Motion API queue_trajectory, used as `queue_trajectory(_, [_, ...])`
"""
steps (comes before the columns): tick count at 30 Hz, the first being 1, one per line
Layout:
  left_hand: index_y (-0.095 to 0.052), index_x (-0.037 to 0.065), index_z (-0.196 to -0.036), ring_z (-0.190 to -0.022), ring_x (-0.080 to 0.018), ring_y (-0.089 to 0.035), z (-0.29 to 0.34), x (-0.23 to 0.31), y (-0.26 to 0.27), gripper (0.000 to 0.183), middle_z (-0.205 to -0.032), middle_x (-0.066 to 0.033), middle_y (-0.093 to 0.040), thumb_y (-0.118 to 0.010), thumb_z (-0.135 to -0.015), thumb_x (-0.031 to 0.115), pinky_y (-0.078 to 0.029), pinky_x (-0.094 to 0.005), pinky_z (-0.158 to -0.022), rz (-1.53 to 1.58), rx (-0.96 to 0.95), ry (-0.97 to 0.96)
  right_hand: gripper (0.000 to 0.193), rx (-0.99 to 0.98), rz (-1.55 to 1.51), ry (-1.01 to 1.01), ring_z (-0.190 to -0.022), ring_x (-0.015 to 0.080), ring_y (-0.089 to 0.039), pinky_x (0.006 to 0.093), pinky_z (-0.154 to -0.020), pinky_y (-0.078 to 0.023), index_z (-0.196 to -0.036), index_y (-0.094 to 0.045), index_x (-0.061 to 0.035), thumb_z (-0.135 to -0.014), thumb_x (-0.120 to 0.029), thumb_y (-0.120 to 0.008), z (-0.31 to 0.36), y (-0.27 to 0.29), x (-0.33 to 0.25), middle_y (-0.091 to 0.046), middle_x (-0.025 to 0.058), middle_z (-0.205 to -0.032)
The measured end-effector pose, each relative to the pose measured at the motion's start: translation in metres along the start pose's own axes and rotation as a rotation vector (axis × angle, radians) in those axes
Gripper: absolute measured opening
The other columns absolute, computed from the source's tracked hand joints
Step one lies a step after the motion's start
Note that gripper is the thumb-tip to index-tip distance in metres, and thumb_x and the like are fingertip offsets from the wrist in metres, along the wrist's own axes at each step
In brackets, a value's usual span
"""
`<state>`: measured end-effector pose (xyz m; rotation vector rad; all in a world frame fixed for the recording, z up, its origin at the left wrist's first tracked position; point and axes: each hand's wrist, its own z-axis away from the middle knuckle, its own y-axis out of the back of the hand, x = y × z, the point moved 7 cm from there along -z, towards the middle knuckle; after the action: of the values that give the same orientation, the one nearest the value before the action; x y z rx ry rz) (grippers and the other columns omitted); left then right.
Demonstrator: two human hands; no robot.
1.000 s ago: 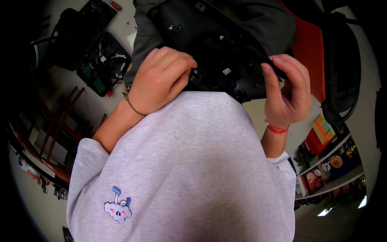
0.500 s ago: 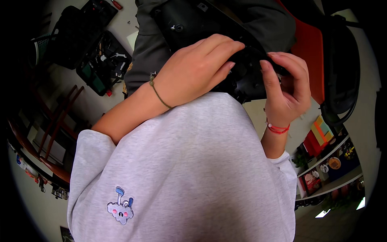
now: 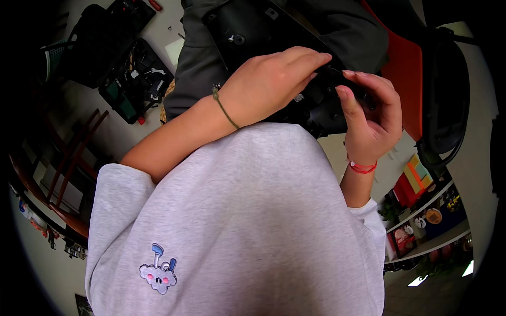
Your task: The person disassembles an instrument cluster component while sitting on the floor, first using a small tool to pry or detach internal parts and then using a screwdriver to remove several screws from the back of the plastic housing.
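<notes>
Head view: nearest is the person's pale grey shirt (image 3: 237, 221), bearing a small cloud-shaped patch (image 3: 158, 276) with pink cheeks and blue shoes. Short sleeves lead to two bare forearms.

The left hand (image 3: 274, 79), with an olive cord bracelet (image 3: 225, 108) at its wrist, lies palm down over a black plastic panel (image 3: 284, 31). Its fingers lie close together and reach toward the right hand, the thumb tucked beneath; whether they pinch anything cannot be told.

Beside the panel's right end is the right hand (image 3: 377, 113), a red bracelet (image 3: 362, 167) round its wrist. Its thumb and forefinger are curved, their tips apart and turned toward the left hand. Black material shows behind them, but whether the curled fingers grip it cannot be told. The two hands are near each other, not touching.

The panel lies across dark grey trousers (image 3: 203, 68), just beyond the shirt. A small light metal piece (image 3: 231, 38) sits by a round fitting at its upper left.

Farther off, an orange seat (image 3: 403, 68) stands to the right. On the left, an open black case (image 3: 122, 102) of tools lies near a white sheet (image 3: 174, 51). A shelf (image 3: 429, 243) fills the lower right, near red and yellow items (image 3: 414, 181).
</notes>
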<state>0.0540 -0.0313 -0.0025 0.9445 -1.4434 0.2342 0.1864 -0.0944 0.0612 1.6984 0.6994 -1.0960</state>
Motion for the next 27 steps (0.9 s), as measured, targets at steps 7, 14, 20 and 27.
queue_trajectory(7, [-0.063,0.009,-0.121,-0.098,-0.0272,-0.069,-0.013,-0.009,-0.005,0.031,-0.112,-0.0088,-0.069,-0.066,-0.090,0.011,-0.059,-0.0346,-0.077,0.028,-0.092,-0.092,0.029,0.066,-0.297,-0.203,-0.083,0.0189,-0.067,0.0291,-0.073,-0.056,-0.121,-0.055,0.0042,-0.095,-0.005,-0.064,0.013,-0.014,0.018,-0.066,0.0218,-0.114])
queue_trajectory(14, [-0.066,0.006,-0.112,-0.091,-0.0275,-0.070,-0.012,-0.009,-0.002,0.025,-0.105,-0.0085,-0.070,-0.068,-0.088,0.010,-0.059,-0.0344,-0.075,0.032,-0.057,-0.103,0.043,0.208,-0.441,-0.280,-0.074,0.0123,-0.064,0.0200,-0.060,-0.051,-0.132,-0.040,0.0028,-0.099,-0.015,-0.061,0.020,-0.027,0.014,-0.065,0.0196,-0.111])
queue_trajectory(20, [-0.066,0.005,-0.108,-0.090,-0.0266,-0.071,-0.012,-0.009,0.001,0.024,-0.101,-0.0075,-0.071,-0.071,-0.085,0.009,-0.059,-0.0331,-0.074,0.040,-0.016,-0.117,0.026,0.313,-0.498,-0.410,-0.052,0.0068,-0.047,0.0203,-0.048,-0.040,-0.117,-0.038,-0.0007,-0.099,-0.010,-0.055,0.011,-0.037,0.005,-0.064,0.0162,-0.096])
queue_trajectory(27, [-0.066,0.006,-0.107,-0.088,-0.0257,-0.071,-0.006,-0.010,0.004,0.024,-0.101,-0.0063,-0.071,-0.072,-0.083,0.007,-0.058,-0.0316,-0.072,0.031,0.035,-0.209,0.025,0.166,-0.475,-0.345,-0.066,0.0088,-0.047,0.0241,-0.062,-0.043,-0.112,-0.038,-0.0004,-0.090,0.003,-0.050,0.006,-0.042,0.002,-0.059,0.0105,-0.083])
